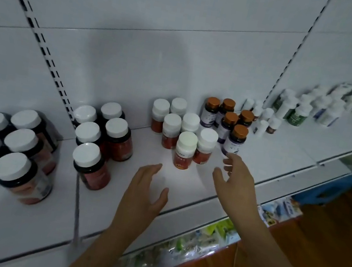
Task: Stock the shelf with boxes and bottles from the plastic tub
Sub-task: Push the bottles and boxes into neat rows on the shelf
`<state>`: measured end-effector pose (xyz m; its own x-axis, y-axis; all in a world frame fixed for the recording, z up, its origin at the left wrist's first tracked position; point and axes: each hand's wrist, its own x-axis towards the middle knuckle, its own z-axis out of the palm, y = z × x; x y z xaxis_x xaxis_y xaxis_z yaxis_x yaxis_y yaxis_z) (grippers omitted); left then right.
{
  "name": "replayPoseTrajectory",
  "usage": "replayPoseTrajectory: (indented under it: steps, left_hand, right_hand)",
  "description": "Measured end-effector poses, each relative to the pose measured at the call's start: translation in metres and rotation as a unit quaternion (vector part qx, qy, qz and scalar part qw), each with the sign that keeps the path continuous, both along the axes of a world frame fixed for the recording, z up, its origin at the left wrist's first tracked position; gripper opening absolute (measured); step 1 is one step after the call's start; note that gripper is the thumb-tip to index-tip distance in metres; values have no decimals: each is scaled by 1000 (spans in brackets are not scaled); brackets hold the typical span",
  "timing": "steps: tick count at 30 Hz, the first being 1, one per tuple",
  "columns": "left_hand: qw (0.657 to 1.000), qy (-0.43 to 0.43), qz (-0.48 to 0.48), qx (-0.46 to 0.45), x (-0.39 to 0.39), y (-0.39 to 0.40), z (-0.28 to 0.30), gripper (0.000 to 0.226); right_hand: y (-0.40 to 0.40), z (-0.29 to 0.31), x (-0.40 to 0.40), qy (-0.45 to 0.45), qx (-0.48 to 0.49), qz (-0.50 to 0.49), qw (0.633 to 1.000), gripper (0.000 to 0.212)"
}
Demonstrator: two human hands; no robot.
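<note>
A white shelf (110,211) carries groups of bottles. A cluster of small red bottles with white caps stands mid-shelf; the front one (185,150) is nearest my hands. My left hand (145,194) hovers over the bare shelf below and left of it, fingers spread, holding nothing. My right hand (235,180) hangs just right of that cluster, fingers loosely spread, empty, its fingertips close to a purple-labelled bottle with an orange cap (235,141). The plastic tub is out of view.
Large dark bottles with white caps stand at the left (15,153) and centre-left (92,166). Small white bottles (263,122) and green-labelled ones (299,113) fill the shelf to the right. Packets lie on the lower shelf (211,235). A blue stool (328,189) stands on the wooden floor.
</note>
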<state>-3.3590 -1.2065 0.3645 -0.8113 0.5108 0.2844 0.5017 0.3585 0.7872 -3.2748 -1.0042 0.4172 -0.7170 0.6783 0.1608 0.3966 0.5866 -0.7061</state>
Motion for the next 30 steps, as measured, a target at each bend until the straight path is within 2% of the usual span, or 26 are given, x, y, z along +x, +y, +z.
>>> replayPoseTrajectory:
  steps: [5,8,10,12,14,17,22,25,28,30]
  left_hand:
    - [996,-54,16,-68,-21,46,-9,96]
    - [994,-39,40,-99,-34,63,-7,105]
    - [996,-4,38,-78,-45,74,-3,97]
    - [997,9,44,-60,-59,84,-4,87]
    - [994,18,63,-85,-72,92,-6,80]
    - [990,28,81,-113,-84,98,-8,74]
    - [983,51,105,-145,-98,104,-8,80]
    - [978,61,128,-154,-99,106,-12,74]
    - [974,85,138,-155,-98,107,-11,62]
    - [974,89,135,-157,-98,106,-10,63]
  right_hand:
    - [32,-26,-27,-70,-71,93,991,71]
    - [45,-31,-55,-44,-112,163,979,67]
    - [52,-37,-71,-11,-124,189,974,62]
    - [57,-48,-82,-8,-120,224,967,68]
    - [64,-58,-93,-5,-113,268,957,72]
    - [74,-62,-113,2,-101,321,942,61]
    - [95,-80,-143,-62,47,356,931,87]
    - [97,-80,-146,-71,70,376,921,99]
    - [99,-80,-148,-68,74,388,916,98]
    - [100,-80,-149,-68,77,398,911,99]
